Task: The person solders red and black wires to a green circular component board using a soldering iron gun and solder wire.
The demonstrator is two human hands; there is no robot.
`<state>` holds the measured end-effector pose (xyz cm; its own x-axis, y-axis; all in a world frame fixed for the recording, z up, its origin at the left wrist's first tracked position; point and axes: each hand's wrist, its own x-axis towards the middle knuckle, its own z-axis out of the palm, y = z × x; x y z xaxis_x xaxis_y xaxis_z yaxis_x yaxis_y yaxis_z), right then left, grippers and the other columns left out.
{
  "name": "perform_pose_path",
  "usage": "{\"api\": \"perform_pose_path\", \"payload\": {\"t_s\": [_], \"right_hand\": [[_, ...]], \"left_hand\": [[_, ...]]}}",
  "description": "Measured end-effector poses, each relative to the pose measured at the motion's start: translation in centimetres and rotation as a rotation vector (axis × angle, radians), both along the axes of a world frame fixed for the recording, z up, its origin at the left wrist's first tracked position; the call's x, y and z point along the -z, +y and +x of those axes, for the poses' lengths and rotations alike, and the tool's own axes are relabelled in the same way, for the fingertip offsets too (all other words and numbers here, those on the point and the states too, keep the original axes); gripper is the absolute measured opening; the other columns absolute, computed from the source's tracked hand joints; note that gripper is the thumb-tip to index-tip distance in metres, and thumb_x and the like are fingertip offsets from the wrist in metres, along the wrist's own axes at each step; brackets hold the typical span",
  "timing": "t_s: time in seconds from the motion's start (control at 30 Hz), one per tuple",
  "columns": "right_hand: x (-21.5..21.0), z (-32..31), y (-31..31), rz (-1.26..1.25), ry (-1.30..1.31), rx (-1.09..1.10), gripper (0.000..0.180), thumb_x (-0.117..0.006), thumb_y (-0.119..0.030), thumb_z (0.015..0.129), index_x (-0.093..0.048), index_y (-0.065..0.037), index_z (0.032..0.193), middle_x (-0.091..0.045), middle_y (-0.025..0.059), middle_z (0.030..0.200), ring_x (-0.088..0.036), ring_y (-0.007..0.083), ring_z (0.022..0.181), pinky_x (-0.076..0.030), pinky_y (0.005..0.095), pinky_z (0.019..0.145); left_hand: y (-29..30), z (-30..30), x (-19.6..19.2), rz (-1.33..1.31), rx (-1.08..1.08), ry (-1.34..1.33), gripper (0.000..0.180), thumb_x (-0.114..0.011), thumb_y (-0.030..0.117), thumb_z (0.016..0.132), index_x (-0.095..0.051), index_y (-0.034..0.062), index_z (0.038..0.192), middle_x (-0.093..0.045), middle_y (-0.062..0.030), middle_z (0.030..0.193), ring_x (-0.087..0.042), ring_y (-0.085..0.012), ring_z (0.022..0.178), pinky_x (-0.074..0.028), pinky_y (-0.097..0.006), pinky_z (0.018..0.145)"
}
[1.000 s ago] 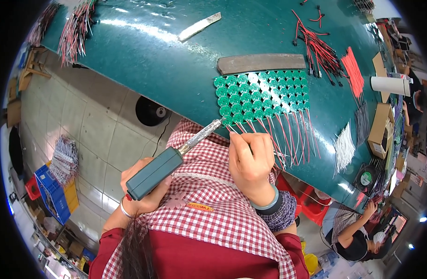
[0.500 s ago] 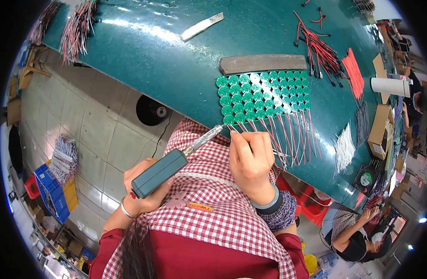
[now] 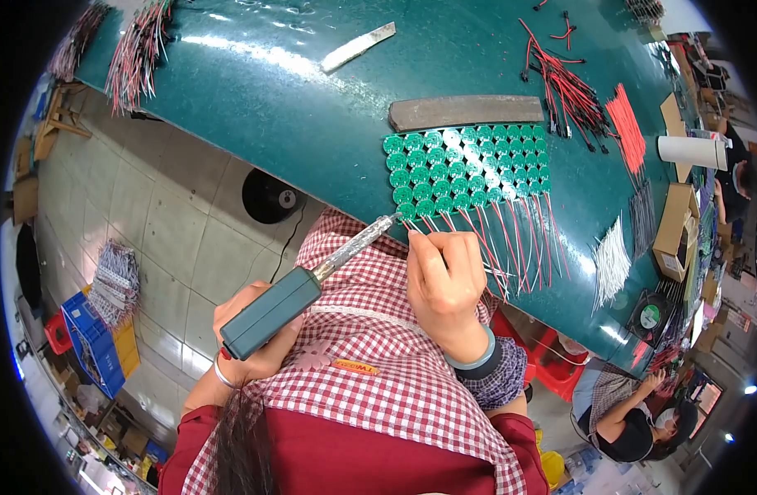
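Note:
My left hand (image 3: 273, 351) is wrapped around the dark green body of a soldering iron (image 3: 271, 313). Its metal barrel points up and right, and the tip meets the near left corner of a panel of round green circuit boards (image 3: 440, 175). Close to that corner, the fingertips of my right hand (image 3: 449, 285) are pinched on a thin wire (image 3: 409, 225) whose end reaches the corner board. Several red and white wires (image 3: 519, 239) hang from the panel's near row, to the right of that hand.
A grey-brown bar (image 3: 467, 112) lies along the panel's far edge. To the right are black-ended red wires (image 3: 572, 95), a red wire bundle (image 3: 627, 132), white wires (image 3: 612, 262) and an open cardboard box (image 3: 675, 231). A co-worker (image 3: 630, 421) sits at lower right.
The soldering iron's body has shifted slightly down and left, and its tip has moved slightly at the corner board. My right hand has stayed in place.

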<state>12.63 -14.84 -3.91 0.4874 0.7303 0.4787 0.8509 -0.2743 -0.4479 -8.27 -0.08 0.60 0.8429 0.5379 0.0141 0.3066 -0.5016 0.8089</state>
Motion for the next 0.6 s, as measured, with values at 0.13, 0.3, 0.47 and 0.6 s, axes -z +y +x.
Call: {"api": "perform_pose_path", "payload": {"t_s": [0.13, 0.3, 0.47, 0.6], "right_hand": [[-0.1, -0.1, 0.0, -0.012, -0.007, 0.002, 0.020, -0.073, 0.004, 0.072, -0.066, 0.001, 0.090, -0.058, 0.0079, 0.080, -0.056, 0.0245, 0.072, -0.045, 0.0350, 0.059], [0.2, -0.1, 0.1, -0.008, 0.006, -0.006, 0.020, -0.073, 0.003, 0.072, -0.066, 0.001, 0.091, -0.058, 0.0081, 0.080, -0.056, 0.0248, 0.072, -0.045, 0.0352, 0.059], [-0.1, 0.0, 0.0, -0.011, -0.005, -0.003, 0.019, -0.073, 0.003, 0.073, -0.066, 0.001, 0.091, -0.058, 0.0083, 0.081, -0.056, 0.0250, 0.072, -0.045, 0.0353, 0.059], [0.0, 0.1, 0.0, -0.009, -0.003, -0.011, 0.020, -0.072, 0.004, 0.073, -0.066, 0.001, 0.091, -0.058, 0.0083, 0.081, -0.056, 0.0249, 0.072, -0.045, 0.0351, 0.059]], "left_hand": [[-0.2, 0.1, 0.2, -0.021, -0.016, -0.017, 0.020, -0.075, -0.001, 0.068, -0.069, 0.0002, 0.088, -0.065, -0.0102, 0.082, -0.066, -0.0253, 0.066, -0.052, -0.032, 0.056], [-0.3, 0.3, 0.9, -0.001, 0.002, -0.020, 0.019, -0.077, 0.001, 0.069, -0.069, -0.0001, 0.086, -0.064, -0.0102, 0.081, -0.065, -0.0244, 0.064, -0.052, -0.031, 0.055], [-0.4, 0.3, 1.3, 0.007, 0.008, -0.023, 0.019, -0.078, 0.002, 0.069, -0.068, 0.0004, 0.085, -0.064, -0.0098, 0.079, -0.065, -0.0241, 0.064, -0.051, -0.031, 0.055], [-0.3, 0.0, 1.5, -0.023, 0.037, -0.069, 0.022, -0.072, 0.000, 0.076, -0.068, -0.0048, 0.097, -0.064, -0.0131, 0.084, -0.062, -0.0204, 0.066, -0.047, -0.030, 0.058]]}}
